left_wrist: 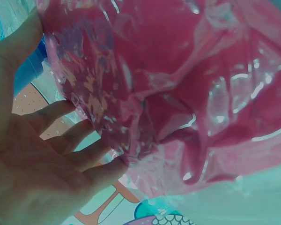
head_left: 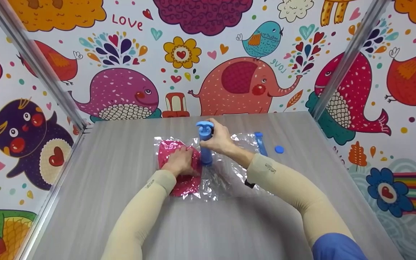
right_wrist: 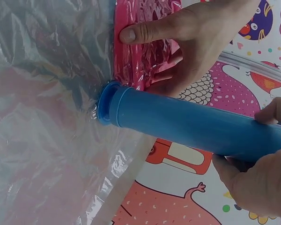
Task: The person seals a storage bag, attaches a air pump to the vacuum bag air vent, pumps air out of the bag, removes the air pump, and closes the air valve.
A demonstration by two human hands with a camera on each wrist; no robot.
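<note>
A clear plastic vacuum bag (head_left: 217, 184) lies flat on the table, with a pink folded item (head_left: 188, 186) inside its left part. My left hand (head_left: 181, 162) rests on the pink part, its fingers spread and fairly straight against the plastic in the left wrist view. Upright on the bag stands a blue hand pump (head_left: 206, 153), its lower end at the blue valve (right_wrist: 104, 104). My right hand (head_left: 219, 138) grips the upper part of the pump barrel, just below the blue handle. In the right wrist view, the left thumb lies beside the valve on the pink part.
On the grey wood-grain table (head_left: 121, 155), a round blue cap (head_left: 279, 149) lies right of the bag. A blue strip (head_left: 260, 143) is at the bag's right end. Walls with cartoon animals and metal posts (head_left: 349, 57) enclose the table's back and sides.
</note>
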